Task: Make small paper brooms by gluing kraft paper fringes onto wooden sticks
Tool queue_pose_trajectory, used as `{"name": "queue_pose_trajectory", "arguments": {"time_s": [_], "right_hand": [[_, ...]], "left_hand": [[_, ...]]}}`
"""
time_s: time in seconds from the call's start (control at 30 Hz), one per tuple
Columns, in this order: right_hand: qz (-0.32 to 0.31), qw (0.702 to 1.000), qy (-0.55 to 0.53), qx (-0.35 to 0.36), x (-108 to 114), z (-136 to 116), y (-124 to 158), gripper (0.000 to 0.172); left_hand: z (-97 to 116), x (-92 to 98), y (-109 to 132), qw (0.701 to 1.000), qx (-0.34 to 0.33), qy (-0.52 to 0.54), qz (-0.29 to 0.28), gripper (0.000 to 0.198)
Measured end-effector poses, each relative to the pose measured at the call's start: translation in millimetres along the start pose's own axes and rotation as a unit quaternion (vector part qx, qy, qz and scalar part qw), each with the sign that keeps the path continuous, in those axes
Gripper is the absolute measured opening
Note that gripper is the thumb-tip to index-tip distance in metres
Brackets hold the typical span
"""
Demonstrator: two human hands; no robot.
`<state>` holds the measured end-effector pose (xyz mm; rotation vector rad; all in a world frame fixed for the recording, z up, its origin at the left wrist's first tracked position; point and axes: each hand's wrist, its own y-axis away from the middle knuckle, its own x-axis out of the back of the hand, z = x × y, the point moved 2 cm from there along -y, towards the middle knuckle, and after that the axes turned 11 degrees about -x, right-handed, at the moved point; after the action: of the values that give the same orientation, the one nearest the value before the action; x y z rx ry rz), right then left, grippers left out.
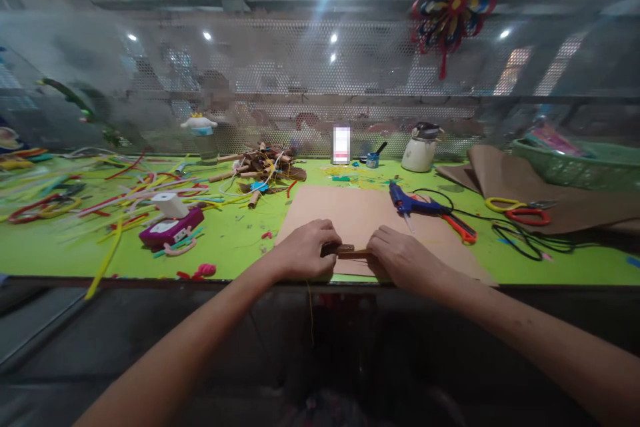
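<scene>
Over the front edge of a tan cardboard sheet (340,203), my left hand (307,248) is closed around a short dark brown stick (345,249), its end poking out past the fingers. My right hand (403,255) pinches a thin brown strip (361,254) that reaches left to the stick. The two pieces meet or overlap between my hands; whether they are joined I cannot tell. A thin yellow thread (311,307) hangs below my left hand. On the sheet, near my right hand, lies a blue glue gun (417,202).
Beside the glue gun is an orange-handled tool (461,228). Scissors (523,210), a black cable and brown paper (515,180) lie right. Left are a purple power socket (173,227), scattered pipe cleaners (117,240) and a twig pile (270,167). A lit phone (341,145) stands behind.
</scene>
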<state>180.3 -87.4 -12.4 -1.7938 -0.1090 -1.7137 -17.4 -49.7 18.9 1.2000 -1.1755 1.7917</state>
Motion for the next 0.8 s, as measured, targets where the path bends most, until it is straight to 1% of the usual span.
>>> {"name": "queue_pose_trajectory", "arguments": {"time_s": [0.1,0.2,0.37,0.47,0.53,0.63,0.8], "right_hand": [[-0.002,1.0,-0.015,-0.02,-3.4,3.9,-1.8,0.01],[-0.016,0.999,-0.022,-0.031,-3.3,3.9,-4.3,0.009],[-0.029,0.999,-0.03,-0.029,1.8,2.9,-3.7,0.015],[-0.03,0.996,-0.084,-0.03,7.8,1.6,-0.7,0.016],[-0.023,0.991,-0.126,-0.038,11.4,-1.6,0.6,0.013],[-0.004,0.987,-0.15,-0.053,11.9,-9.4,-0.6,0.009],[0.038,0.979,-0.186,-0.073,2.2,-15.4,-6.7,0.016]], "left_hand": [[-1.4,-2.8,-0.7,1.0,0.01,-0.012,0.0,0.022],[-6.4,-8.2,-2.4,1.0,0.01,-0.02,0.008,0.026],[-12.6,-13.8,-3.3,1.0,0.006,-0.014,0.02,0.029],[-12.4,-13.5,-3.7,1.0,0.004,-0.008,0.02,0.03],[-11.4,-13.1,-4.2,1.0,0.002,-0.004,0.016,0.031],[-10.6,-13.1,-4.6,1.0,0.0,0.002,0.013,0.032],[-10.4,-14.2,-4.2,1.0,0.001,0.001,0.01,0.032]]}}
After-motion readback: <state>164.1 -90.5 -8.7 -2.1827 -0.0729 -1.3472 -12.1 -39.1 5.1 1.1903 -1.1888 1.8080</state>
